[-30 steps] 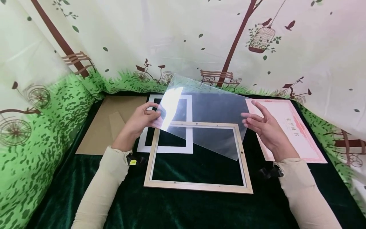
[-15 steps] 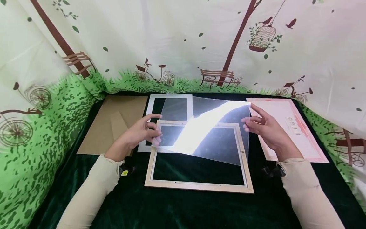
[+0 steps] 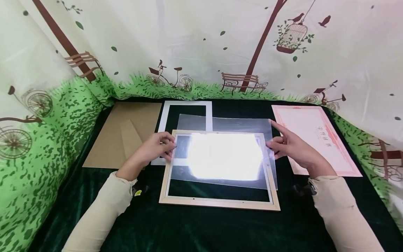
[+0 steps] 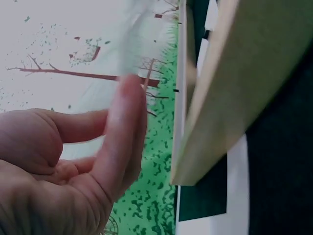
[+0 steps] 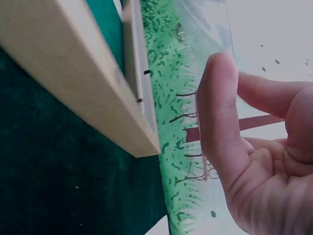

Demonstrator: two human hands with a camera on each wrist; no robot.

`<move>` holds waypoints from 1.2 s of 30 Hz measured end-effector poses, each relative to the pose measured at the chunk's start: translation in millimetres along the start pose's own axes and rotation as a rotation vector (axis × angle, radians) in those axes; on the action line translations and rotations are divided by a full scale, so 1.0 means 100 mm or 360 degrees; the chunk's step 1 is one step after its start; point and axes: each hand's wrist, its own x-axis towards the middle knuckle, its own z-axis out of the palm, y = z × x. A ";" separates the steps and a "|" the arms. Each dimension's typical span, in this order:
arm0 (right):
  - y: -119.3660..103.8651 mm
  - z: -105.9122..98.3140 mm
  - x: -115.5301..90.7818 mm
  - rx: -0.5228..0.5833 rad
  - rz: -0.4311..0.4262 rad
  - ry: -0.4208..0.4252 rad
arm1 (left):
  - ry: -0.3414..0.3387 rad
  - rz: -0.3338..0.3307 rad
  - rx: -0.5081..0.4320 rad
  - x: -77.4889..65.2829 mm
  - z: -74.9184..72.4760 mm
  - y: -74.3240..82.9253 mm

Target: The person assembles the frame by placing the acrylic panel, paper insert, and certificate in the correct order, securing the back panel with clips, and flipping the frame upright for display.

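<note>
Both hands hold a clear plastic sheet (image 3: 242, 125) by its short sides, above a light wooden picture frame (image 3: 220, 204). The left hand (image 3: 154, 147) pinches the sheet's left edge near the frame's upper left corner. On the opposite edge, the right hand (image 3: 292, 148) grips with thumb and fingers, its index finger stretched to the far corner. Bright glare covers the sheet's middle. Its near edge lies inside the frame's outline, while the far edge extends beyond it. In both wrist views the frame (image 4: 234, 83) stands apart from the fingers, and the sheet (image 5: 212, 24) shows faintly in the right one.
A white mat (image 3: 188, 103) with a cut-out lies behind the frame, partly under the sheet. At the left is a brown backing board (image 3: 107, 140) with a stand flap. A pink-bordered certificate (image 3: 302, 129) lies at the right. Dark green cloth (image 3: 201, 231) covers the table; a printed curtain (image 3: 189, 35) hangs behind.
The sheet has gone from steeply tilted to nearly level and come lower and nearer over the frame. The left hand has moved down with it; the glare has shifted to the middle.
</note>
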 end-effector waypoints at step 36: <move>0.03 0.05 0.00 0.0028 0.0293 -0.0227 | -0.0169 -0.0288 0.0072 0.07 0.03 -0.12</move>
